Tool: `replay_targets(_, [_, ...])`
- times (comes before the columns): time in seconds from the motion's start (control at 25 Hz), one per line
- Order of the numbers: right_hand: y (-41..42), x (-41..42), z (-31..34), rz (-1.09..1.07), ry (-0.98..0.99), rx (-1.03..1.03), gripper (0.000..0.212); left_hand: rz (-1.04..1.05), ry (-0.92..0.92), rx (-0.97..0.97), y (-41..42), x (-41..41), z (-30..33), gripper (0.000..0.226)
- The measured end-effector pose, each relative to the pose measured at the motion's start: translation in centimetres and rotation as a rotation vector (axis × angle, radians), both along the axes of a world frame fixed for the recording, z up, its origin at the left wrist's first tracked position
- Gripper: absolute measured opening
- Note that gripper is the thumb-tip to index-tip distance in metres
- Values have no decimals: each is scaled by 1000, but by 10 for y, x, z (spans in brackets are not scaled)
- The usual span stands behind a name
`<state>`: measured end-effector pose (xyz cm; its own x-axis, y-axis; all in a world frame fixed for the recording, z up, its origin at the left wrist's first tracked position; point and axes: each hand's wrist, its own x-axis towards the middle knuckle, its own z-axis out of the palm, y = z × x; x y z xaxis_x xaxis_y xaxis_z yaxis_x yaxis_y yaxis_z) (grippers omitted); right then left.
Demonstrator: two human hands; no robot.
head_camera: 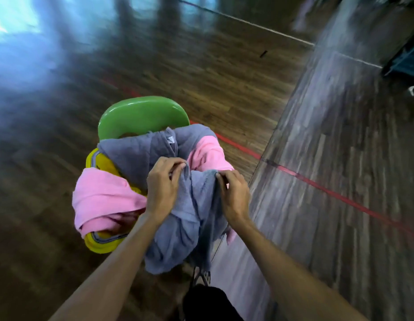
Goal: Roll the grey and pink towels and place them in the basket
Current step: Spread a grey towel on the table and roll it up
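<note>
A: What is nearest the camera?

B: Two bare forearms reach forward. The left hand (163, 181) pinches a fold of the crumpled grey terry towel (178, 232) between curled fingers and thumb. The right hand (233, 193) pinches another fold of the same towel just beside it. Both hands are closed on the cloth.

A: And where does that grey towel lie?

B: It is bunched up between the hands. Its lower part hangs down toward the person, and its far part spreads over the round yellow plastic basket (98, 243).

A: What is in the basket?

B: I cannot see its inside; cloth covers most of it. A soft pink towel (104, 195) is draped over the left rim and hangs outside. More pink cloth (207, 154) shows at the far right side, beside the grey. Whether that is the same towel I cannot tell.

A: And behind?

B: The rounded glossy back of a green plastic chair (141, 114) rises just behind the basket. Around everything is a dark wooden plank floor (224, 77), blurred, with a red painted line (317, 184) running across it.
</note>
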<state>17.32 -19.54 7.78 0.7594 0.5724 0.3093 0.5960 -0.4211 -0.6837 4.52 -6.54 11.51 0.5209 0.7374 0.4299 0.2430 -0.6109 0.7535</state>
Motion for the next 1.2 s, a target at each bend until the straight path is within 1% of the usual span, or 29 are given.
replay_targets(0.12, [-35,-7,40,-72,-85,152,14,-112,-62,99,-20,-4,40,8])
replay_targets(0.24, [-77,-10,84,-153,-207,221,12,-252,-135,165,-49,-1,85,7])
replay_targets(0.36, [-130,-3,130,-270,-310,231,11,-406,-200,202,-88,13,133,7])
replay_targets(0.52, [-198,18,189,-408,-360,262,11,-567,-273,272,-140,44,188,8])
replay_targets(0.68, [-269,35,233,-542,-440,208,11,-684,-300,316,-201,84,226,10])
replay_targets(0.8, [-311,34,247,-540,-388,200,8,-725,-297,298,-243,110,238,10])
replay_targets(0.88, [-338,25,247,-460,-322,228,9,-751,-283,242,-273,127,241,10])
replay_targets(1.0, [-374,10,227,-235,-154,250,27,-752,-222,118,-317,155,246,8])
replay_targets(1.08, [-392,9,202,-159,-70,184,39,-736,-213,75,-347,174,251,9])
replay_targets(1.12, [-400,14,192,-159,-67,178,37,-724,-209,64,-359,183,253,10])
replay_targets(1.2, [-420,36,181,-216,-57,288,18,-704,-170,48,-385,207,255,10])
